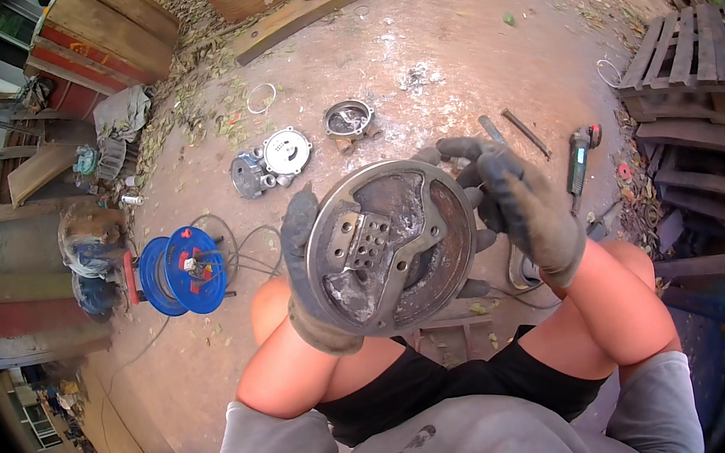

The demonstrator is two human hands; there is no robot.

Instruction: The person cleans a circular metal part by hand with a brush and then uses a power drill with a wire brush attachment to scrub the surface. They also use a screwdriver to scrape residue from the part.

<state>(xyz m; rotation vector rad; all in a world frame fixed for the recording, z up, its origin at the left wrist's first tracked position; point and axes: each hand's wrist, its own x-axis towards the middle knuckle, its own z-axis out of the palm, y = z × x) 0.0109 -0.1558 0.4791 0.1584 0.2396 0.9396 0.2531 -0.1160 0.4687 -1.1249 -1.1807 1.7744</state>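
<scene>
I hold a round grey metal disc part (392, 245) up in front of me, its inner face with a perforated plate turned toward the camera. My left hand (306, 270), in a dirty grey glove, grips its left rim. On the right rim is my right hand (518, 203), also gloved, with fingers curled over the top edge. My bare forearms and knees show below the disc.
On the dirt ground lie several metal engine parts (273, 160), a round housing (348, 120), a blue cable reel (178, 272), metal bars (525, 131) and an angle grinder (580, 154). Wooden pallets (692, 68) stand at right, planks (313, 11) at the top.
</scene>
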